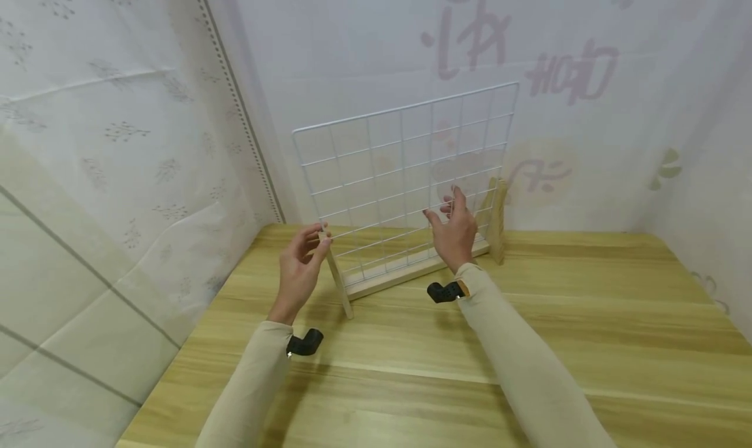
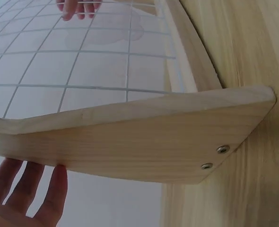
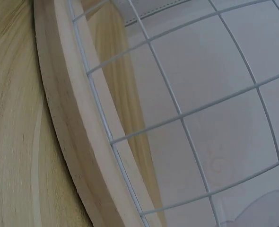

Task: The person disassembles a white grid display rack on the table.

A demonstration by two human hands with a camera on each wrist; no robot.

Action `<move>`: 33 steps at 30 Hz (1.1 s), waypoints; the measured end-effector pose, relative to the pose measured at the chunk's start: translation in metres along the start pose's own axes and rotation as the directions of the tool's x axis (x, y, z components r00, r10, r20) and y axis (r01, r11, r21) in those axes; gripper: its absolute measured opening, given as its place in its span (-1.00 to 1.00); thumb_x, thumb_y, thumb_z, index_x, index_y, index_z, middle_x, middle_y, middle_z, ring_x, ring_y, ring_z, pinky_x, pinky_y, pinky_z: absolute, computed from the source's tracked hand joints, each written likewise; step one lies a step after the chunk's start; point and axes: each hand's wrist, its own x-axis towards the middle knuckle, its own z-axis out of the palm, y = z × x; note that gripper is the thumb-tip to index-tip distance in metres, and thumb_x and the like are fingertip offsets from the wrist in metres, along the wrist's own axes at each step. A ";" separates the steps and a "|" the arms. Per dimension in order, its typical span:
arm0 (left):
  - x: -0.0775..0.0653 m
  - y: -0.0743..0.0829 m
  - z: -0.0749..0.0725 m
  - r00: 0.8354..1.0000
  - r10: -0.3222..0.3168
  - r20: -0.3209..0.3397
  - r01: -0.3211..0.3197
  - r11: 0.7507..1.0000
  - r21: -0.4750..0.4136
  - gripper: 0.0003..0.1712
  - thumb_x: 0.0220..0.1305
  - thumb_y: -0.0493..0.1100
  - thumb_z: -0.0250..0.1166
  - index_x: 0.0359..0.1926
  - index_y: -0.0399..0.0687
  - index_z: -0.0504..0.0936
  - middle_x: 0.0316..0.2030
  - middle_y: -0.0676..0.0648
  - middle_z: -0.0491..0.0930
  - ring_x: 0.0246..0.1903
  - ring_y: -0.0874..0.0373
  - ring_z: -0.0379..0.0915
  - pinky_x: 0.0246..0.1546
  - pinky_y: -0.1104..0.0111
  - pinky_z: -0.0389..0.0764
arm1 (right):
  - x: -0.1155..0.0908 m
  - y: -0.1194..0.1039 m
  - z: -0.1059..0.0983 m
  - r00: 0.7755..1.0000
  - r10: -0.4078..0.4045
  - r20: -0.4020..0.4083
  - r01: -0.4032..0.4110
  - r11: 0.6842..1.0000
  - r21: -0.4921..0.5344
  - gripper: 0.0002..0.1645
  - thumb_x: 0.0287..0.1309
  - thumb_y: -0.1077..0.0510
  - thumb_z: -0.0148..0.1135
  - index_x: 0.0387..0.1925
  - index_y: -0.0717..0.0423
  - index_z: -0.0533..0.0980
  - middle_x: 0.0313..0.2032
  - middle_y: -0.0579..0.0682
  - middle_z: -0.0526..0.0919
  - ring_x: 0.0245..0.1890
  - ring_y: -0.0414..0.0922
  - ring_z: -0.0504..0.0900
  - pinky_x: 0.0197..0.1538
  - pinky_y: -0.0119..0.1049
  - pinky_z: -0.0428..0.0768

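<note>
A white wire grid panel (image 1: 404,109) stands upright in a wooden stand, its lower edge along the base rail (image 1: 405,273). My left hand (image 1: 296,273) pinches the top of the stand's left wooden side piece (image 1: 339,279), thumb in front. In the left wrist view, fingertips (image 2: 59,182) touch one edge of that side piece (image 2: 144,144), which has two metal screws (image 2: 223,149). My right hand (image 1: 456,236) is at the grid's lower right, fingers apart and loosely bent, overlapping the wires. The right wrist view shows grid wires (image 3: 180,116) above the rail (image 3: 75,118).
The stand's right side piece (image 1: 498,223) rests on the wood-grain table (image 1: 399,376). Behind the grid hangs a pale printed sheet (image 1: 364,43), and a patterned white curtain (image 1: 123,174) borders the left. Dark wrist cameras (image 1: 305,342) sit at both cuffs.
</note>
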 end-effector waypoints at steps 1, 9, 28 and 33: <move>0.000 0.000 -0.001 1.000 0.002 0.008 -0.002 1.000 0.011 -0.63 0.44 -0.21 0.24 0.20 -0.21 0.55 -0.03 -0.01 0.67 -0.03 0.22 0.61 -0.02 0.55 0.61 | 0.000 0.000 0.000 1.000 -0.001 -0.004 0.001 1.000 -0.006 -0.14 0.24 0.07 0.40 0.45 0.27 0.24 0.17 0.23 0.61 0.02 0.15 0.66 0.12 0.10 0.57; -0.002 0.011 -0.003 0.998 0.008 0.056 -0.012 0.997 0.073 -0.65 0.45 -0.23 0.22 0.20 -0.17 0.55 0.01 -0.30 0.68 -0.04 0.25 0.65 0.05 0.61 0.56 | 0.003 -0.007 -0.002 0.999 -0.015 -0.052 0.013 1.000 -0.027 -0.12 0.25 0.02 0.39 0.45 0.31 0.24 0.10 0.17 0.66 -0.09 0.12 0.66 0.01 0.07 0.56; -0.007 0.038 0.005 0.998 -0.034 0.047 0.028 0.993 0.117 -0.63 0.44 -0.28 0.21 0.20 -0.30 0.53 0.01 -0.34 0.69 0.03 0.06 0.63 0.09 0.56 0.56 | 0.027 -0.030 -0.015 0.995 -0.009 -0.102 0.023 0.990 0.139 -0.28 0.14 0.10 0.48 0.27 0.28 0.44 0.06 0.22 0.67 -0.11 0.09 0.72 0.16 -0.05 0.65; -0.006 0.040 0.002 0.997 -0.069 0.046 0.061 0.987 0.148 -0.61 0.45 -0.25 0.21 0.23 -0.29 0.51 0.06 -0.32 0.68 0.02 0.27 0.61 0.12 0.52 0.55 | 0.031 -0.036 -0.018 0.994 -0.043 -0.104 0.057 0.989 0.140 -0.36 0.10 0.09 0.51 0.15 0.29 0.50 0.01 0.21 0.69 -0.11 0.08 0.74 0.16 -0.08 0.66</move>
